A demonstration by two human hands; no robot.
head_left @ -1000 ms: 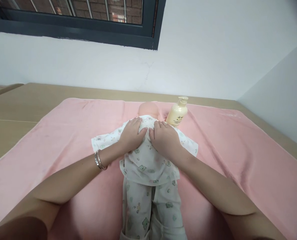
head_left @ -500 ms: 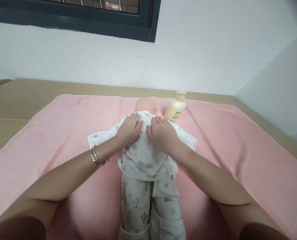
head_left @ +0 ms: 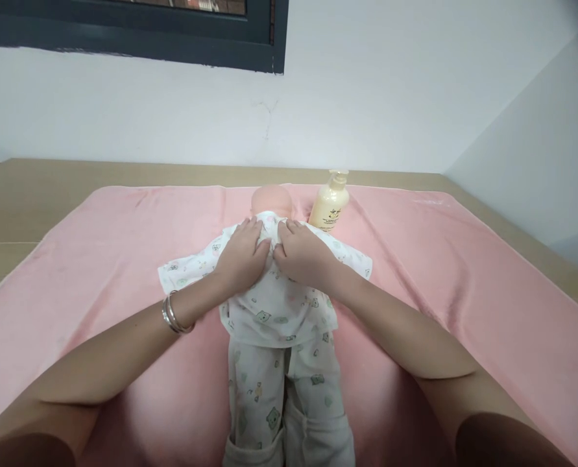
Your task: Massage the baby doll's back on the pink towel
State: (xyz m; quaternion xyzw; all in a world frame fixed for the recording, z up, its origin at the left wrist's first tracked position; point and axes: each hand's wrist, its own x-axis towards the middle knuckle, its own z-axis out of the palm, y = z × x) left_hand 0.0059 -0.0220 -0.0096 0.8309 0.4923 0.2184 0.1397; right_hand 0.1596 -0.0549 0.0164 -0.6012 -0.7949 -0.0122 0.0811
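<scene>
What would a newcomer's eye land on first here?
Probably the doll lying mid-picture on a pink cloth, with the left hand and right hand resting on its printed white top. Next come the pale yellow pump bottle, right of its head, and the silvery bangles on the left wrist.

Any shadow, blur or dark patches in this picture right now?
Head view: dark shading on the pink fabric sheet, near the bottom edge; head view: top right corner darkened and hazy; head view: bare left hand and bare right hand fairly clear on the white printed fabric top, but fine print on the pale yellow plastic pump bottle unreadable.
</scene>
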